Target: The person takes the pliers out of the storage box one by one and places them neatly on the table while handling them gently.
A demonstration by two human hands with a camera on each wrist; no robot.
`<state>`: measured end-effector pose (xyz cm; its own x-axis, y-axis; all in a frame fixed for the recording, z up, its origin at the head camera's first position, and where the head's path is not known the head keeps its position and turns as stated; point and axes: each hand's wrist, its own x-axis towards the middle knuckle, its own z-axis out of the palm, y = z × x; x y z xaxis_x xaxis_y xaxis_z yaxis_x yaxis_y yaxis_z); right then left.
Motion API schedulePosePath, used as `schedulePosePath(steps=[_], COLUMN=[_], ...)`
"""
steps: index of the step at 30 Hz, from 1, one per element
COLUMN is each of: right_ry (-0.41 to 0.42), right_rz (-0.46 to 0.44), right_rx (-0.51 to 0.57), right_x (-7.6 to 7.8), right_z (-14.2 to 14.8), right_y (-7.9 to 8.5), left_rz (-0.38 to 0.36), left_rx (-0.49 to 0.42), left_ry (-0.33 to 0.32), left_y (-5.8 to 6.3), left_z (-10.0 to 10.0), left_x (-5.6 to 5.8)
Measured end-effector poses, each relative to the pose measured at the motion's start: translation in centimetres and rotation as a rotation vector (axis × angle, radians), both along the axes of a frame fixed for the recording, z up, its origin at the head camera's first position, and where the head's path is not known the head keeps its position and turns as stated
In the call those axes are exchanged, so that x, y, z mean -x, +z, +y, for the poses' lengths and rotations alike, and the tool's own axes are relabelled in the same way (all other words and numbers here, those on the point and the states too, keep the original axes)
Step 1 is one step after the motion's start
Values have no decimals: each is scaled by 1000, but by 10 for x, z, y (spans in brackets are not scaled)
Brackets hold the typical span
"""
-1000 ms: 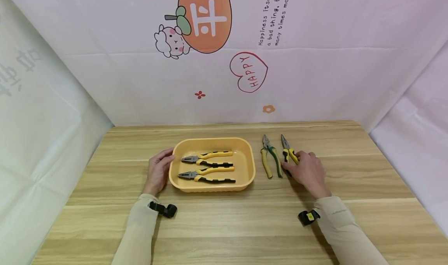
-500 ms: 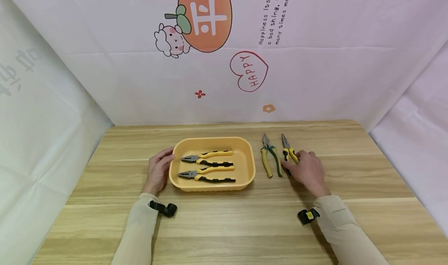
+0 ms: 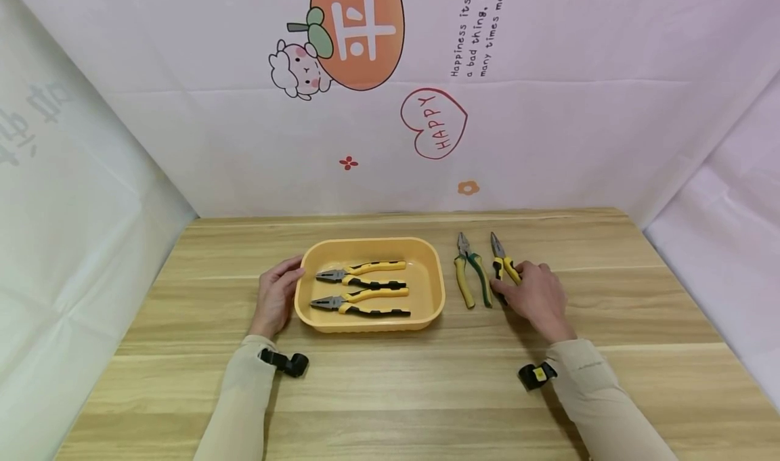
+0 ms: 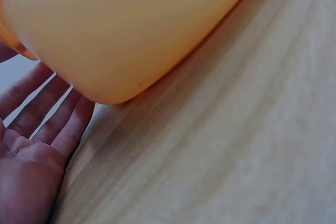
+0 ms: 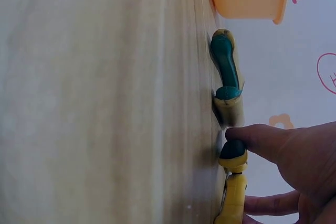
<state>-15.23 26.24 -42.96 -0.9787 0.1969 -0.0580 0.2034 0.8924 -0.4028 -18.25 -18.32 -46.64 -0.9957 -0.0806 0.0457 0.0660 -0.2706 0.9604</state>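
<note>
My left hand (image 3: 275, 300) rests at the left end of a yellow plastic tray (image 3: 434, 292). Its fingers (image 4: 44, 100) lie straight against the tray's outer wall, and the thumb reaches the rim. Inside the tray lie two combination pliers, an upper pair (image 3: 361, 269) and a lower pair (image 3: 344, 305), with yellow-and-black handles and heads to the left. To the right, my right hand (image 3: 537, 298) holds the long-nose pliers (image 3: 498, 251) by their spread yellow-and-black handles, thumb on one side and fingers on the other. The handle ends are partly hidden.
Between the tray and my right hand, combination pliers (image 3: 463, 271) with spread yellow-and-green handles lie on the wooden table (image 3: 402, 393). White printed cloth (image 3: 244, 156) hangs behind the table and along both sides. A small camera is strapped on each wrist.
</note>
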Motion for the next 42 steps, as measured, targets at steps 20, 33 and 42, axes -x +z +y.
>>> schedulePosePath(steps=[20, 33, 42], right_ry=[3, 5, 11], right_rz=[-1, -1, -4], right_rx=[6, 4, 6], right_x=[-1, -1, -3], right_z=[1, 0, -2], right_y=[0, 1, 5], left_rz=[-2, -2, -6], left_rx=[4, 6, 7], left_ry=[-1, 3, 4], left_y=[0, 0, 0], left_z=[0, 0, 0], left_x=[0, 0, 0])
